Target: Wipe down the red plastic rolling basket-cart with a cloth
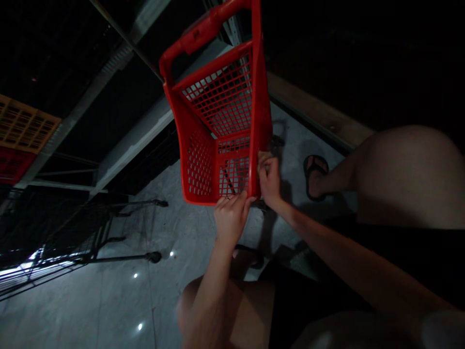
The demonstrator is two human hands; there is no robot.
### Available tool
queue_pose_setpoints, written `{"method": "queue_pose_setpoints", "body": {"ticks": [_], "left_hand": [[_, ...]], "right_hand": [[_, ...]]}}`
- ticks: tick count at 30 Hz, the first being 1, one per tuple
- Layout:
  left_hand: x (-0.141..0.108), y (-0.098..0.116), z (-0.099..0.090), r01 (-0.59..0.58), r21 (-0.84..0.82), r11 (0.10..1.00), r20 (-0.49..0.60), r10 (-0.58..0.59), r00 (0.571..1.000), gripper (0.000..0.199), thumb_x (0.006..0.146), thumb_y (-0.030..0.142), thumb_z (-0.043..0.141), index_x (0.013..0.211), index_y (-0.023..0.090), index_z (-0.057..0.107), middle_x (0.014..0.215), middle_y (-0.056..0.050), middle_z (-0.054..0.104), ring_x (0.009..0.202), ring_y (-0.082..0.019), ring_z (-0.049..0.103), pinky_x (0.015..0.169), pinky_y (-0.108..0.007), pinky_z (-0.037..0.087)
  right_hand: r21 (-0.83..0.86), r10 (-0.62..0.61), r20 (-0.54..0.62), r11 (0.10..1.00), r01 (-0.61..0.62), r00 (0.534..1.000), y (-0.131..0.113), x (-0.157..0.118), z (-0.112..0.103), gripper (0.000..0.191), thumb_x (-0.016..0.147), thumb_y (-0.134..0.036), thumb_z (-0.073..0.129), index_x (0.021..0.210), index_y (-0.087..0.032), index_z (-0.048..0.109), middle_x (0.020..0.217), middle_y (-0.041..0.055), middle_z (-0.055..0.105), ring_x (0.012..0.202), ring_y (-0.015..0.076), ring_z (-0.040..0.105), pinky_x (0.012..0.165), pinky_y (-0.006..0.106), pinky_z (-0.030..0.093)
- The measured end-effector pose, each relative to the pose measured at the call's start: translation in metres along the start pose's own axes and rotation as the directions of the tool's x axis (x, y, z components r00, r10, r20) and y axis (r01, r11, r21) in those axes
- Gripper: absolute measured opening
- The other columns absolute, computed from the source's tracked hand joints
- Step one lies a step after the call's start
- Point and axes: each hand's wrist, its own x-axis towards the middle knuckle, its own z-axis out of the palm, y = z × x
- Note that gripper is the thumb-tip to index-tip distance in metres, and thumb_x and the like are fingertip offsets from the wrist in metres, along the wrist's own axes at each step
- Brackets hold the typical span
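Observation:
A red plastic shopping cart (198, 169) with grid walls and a red handle at its far end stands in front of me, its basket bare inside. My left hand (231, 213) is closed over the near rim, close to the right corner, fingers curled to the inside. Against the outside of the cart's right wall is my right hand (269, 180), its fingers bent and closed. What those fingers hold, if anything, is too dark to make out.
A dark metal cart frame with wheels (154, 257) lies to the left on the grey floor (119, 295). Yellow (27, 123) and red crates (14, 166) are at the far left, beside metal shelving (134, 140). My sandalled foot (315, 177) is at the right.

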Motion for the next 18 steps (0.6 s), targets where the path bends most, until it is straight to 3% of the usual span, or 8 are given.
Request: {"method": "queue_pose_setpoints", "body": {"ticks": [2,3,6,8,11,15,18], "left_hand": [[-0.002,-0.004,0.001,-0.027,0.042,0.999,-0.074,0.031,0.997,0.035,0.115,0.040,0.052,0.121,0.021,0.080,0.091,-0.007,0.085,0.076,-0.023,0.076,0.070,-0.037,0.049],[-0.003,-0.006,0.001,-0.042,0.058,0.997,-0.115,0.048,0.992,0.034,0.115,0.038,0.053,0.121,0.020,0.080,0.090,-0.007,0.085,0.074,-0.022,0.076,0.069,-0.037,0.049],[-0.009,-0.009,0.001,-0.066,0.089,0.994,-0.195,0.082,0.977,0.030,0.114,0.033,0.056,0.117,0.016,0.081,0.090,-0.006,0.086,0.070,-0.020,0.075,0.066,-0.035,0.048],[-0.013,-0.009,0.000,-0.060,0.092,0.994,-0.211,0.078,0.974,0.028,0.113,0.031,0.058,0.118,0.016,0.081,0.091,-0.006,0.086,0.070,-0.019,0.075,0.066,-0.035,0.048],[-0.020,-0.006,-0.002,-0.064,0.079,0.995,-0.228,0.080,0.970,0.028,0.113,0.032,0.059,0.116,0.017,0.082,0.086,-0.007,0.085,0.068,-0.019,0.075,0.065,-0.034,0.049],[-0.025,-0.002,-0.003,-0.086,0.048,0.995,-0.230,0.094,0.969,0.031,0.114,0.033,0.056,0.115,0.015,0.081,0.080,-0.006,0.083,0.065,-0.019,0.075,0.062,-0.034,0.049],[-0.028,-0.003,-0.004,-0.085,0.041,0.996,-0.234,0.092,0.968,0.034,0.114,0.034,0.055,0.113,0.014,0.082,0.078,-0.006,0.082,0.064,-0.019,0.075,0.061,-0.034,0.050]], "right_hand": [[0.039,0.004,0.008,0.999,-0.004,1.000,0.006,-0.046,0.000,0.010,0.101,-0.041,0.049,0.103,-0.032,0.054,0.098,0.0040,0.065,0.094,0.0264,0.065,0.090,0.047,0.059],[0.059,-0.002,0.001,0.998,0.002,1.000,0.010,-0.063,0.001,0.017,0.100,-0.048,0.052,0.101,-0.032,0.055,0.096,0.0045,0.064,0.094,0.0279,0.065,0.088,0.048,0.058],[0.103,-0.006,-0.018,0.995,0.008,1.000,0.024,-0.085,0.009,0.034,0.097,-0.064,0.056,0.100,-0.030,0.056,0.095,0.0051,0.063,0.091,0.0281,0.063,0.084,0.048,0.057],[0.117,0.013,-0.042,0.993,-0.008,0.999,0.034,-0.069,0.017,0.034,0.098,-0.063,0.054,0.100,-0.029,0.056,0.097,0.0046,0.062,0.091,0.0259,0.062,0.087,0.047,0.056],[0.098,0.070,-0.103,0.993,-0.059,0.992,0.049,-0.011,0.029,0.025,0.097,-0.052,0.054,0.097,-0.027,0.051,0.099,0.0031,0.060,0.095,0.0233,0.059,0.097,0.045,0.051],[0.094,0.165,-0.055,0.983,-0.160,0.985,0.062,0.070,0.045,0.021,0.093,-0.044,0.058,0.088,-0.027,0.045,0.084,-0.0019,0.055,0.082,0.0190,0.057,0.085,0.036,0.050],[0.099,0.197,-0.012,0.976,-0.195,0.980,0.067,0.077,0.053,0.020,0.093,-0.042,0.058,0.089,-0.027,0.045,0.081,-0.0037,0.055,0.078,0.0169,0.056,0.079,0.032,0.048]]}}
